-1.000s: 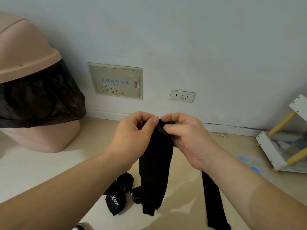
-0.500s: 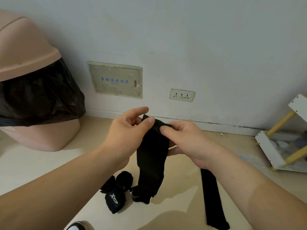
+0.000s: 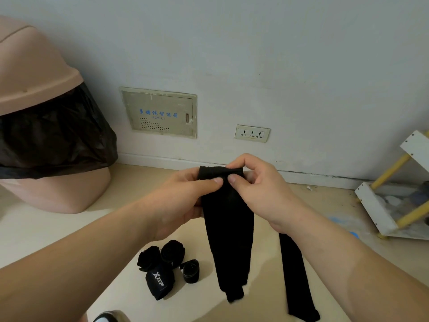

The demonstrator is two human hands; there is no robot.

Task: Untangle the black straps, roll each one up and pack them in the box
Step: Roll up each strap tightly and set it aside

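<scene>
Both hands are clamped on one black strap [image 3: 228, 240] held up in front of the wall [image 3: 278, 66]. The left hand [image 3: 183, 201] pinches the strap's top end between thumb and fingers; the right hand [image 3: 257, 194] grips the same end from the other side, thumb tip just beside the left thumb tip. The top end is folded over between the fingers, and the rest of the strap hangs down, its lower end over the floor [image 3: 46, 228].

A second strap [image 3: 296, 275] lies stretched out on the floor to the right, partly hidden behind the right forearm. On the floor to the lower left sit three black rolls [image 3: 173, 251], close together, touching a dark bundle [image 3: 160, 283] with a white logo.

A pink bin [image 3: 41, 89] lined with a black bag [image 3: 53, 135] stands at far left. A panel [image 3: 160, 112] and a socket [image 3: 252, 133] are set in the wall. A white and yellow rack [image 3: 376, 205] stands at far right.
</scene>
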